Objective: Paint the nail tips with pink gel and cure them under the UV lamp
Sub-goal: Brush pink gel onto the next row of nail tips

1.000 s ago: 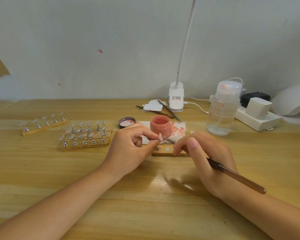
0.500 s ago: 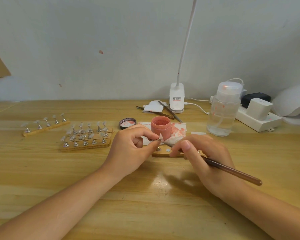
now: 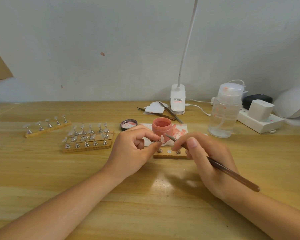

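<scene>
The left hand [image 3: 135, 149] pinches a nail tip [image 3: 162, 139] on its stand while the right hand [image 3: 210, 158] grips the brush [image 3: 232, 174], ready to paint; next it needs a steady stroke.

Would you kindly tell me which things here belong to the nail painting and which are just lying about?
In use:
left hand pinching a nail tip
right hand holding the brush
pink gel jar
jar lid
nail stands
UV lamp

Lying about:
clear bottle
power strip
desk lamp
spare tools
</scene>
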